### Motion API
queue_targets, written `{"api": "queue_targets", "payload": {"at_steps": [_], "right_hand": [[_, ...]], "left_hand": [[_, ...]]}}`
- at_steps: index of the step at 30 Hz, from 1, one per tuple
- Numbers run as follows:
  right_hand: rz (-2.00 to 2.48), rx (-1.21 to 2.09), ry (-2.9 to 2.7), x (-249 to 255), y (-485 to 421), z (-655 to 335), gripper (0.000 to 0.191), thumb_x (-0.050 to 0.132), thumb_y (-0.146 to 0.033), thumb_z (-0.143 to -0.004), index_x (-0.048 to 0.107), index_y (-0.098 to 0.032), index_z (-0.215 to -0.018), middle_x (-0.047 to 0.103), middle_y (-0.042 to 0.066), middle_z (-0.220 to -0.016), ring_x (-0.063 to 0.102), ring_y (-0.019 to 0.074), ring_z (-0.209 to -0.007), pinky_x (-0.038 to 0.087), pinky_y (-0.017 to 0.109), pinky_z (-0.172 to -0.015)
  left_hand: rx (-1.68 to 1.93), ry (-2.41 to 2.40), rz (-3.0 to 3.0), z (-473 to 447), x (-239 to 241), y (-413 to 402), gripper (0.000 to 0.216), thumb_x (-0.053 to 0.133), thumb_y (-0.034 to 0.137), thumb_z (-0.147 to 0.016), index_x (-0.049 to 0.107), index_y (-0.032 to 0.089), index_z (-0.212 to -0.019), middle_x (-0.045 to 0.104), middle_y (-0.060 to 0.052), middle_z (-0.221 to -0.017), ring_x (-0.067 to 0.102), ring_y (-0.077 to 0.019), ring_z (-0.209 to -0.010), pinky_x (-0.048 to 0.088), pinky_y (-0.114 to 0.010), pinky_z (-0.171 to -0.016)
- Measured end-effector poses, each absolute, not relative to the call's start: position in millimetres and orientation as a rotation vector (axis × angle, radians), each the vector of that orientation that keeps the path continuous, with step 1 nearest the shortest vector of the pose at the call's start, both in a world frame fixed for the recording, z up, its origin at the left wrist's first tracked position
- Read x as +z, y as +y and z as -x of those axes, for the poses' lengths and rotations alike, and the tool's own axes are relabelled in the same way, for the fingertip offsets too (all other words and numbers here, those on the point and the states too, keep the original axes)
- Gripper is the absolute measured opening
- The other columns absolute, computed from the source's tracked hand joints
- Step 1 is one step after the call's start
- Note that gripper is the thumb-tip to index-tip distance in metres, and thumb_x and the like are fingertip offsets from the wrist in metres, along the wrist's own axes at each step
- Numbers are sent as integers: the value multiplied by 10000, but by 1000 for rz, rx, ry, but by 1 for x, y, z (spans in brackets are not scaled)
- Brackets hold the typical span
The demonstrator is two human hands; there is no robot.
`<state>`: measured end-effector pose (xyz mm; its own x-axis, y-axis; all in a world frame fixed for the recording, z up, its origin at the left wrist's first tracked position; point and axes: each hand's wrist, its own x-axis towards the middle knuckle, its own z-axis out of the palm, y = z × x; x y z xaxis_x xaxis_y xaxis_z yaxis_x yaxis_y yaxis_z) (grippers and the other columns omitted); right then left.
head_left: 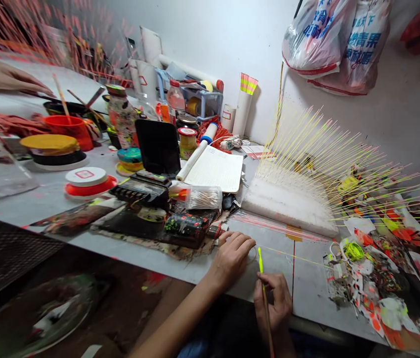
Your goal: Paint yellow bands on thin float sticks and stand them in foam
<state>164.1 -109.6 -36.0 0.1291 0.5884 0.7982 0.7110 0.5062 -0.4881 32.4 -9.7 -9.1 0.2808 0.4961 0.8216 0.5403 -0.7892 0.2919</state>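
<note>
My right hand (275,303) is closed around a slim paintbrush (264,293), its bristle end coated in neon yellow and pointing up. To the left, my left hand (232,258) has its fingers bent and pressed together beside the end of a small paint-spattered motor-like cylinder (185,226). A thin pale yellow stick (295,256) runs from these fingertips off to the right, just past the brush tip; the grip itself is partly hidden. Behind my hands, a white foam block (288,201) holds many thin yellow-tipped sticks (306,149) fanned upward. Several pink sticks (277,226) lie along its front.
Paint-stained scraps (377,278) heap at the right. An open notebook (213,169), a black phone-like screen (158,146), a cotton swab pack (204,198) and lidded tubs (86,179) stand behind. Another person's hand (4,79) holds a dark tool far left. Bags (317,40) hang above.
</note>
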Motion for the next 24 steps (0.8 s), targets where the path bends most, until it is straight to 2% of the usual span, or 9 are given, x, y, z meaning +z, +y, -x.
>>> {"api": "queue_targets", "payload": {"at_steps": [24], "right_hand": [[1269,-92,-1477,-51,-109,-166,114,556,-199,-980,650,-225,-1037,667,-1,-842,605,134,-732,505,240,-691]], "left_hand": [[-1568,-1001,2458,-32,-9,-10,222,410,120,-962,603,211,-898,694,21,-802,599,-133,-781,335,-319,-843]]}}
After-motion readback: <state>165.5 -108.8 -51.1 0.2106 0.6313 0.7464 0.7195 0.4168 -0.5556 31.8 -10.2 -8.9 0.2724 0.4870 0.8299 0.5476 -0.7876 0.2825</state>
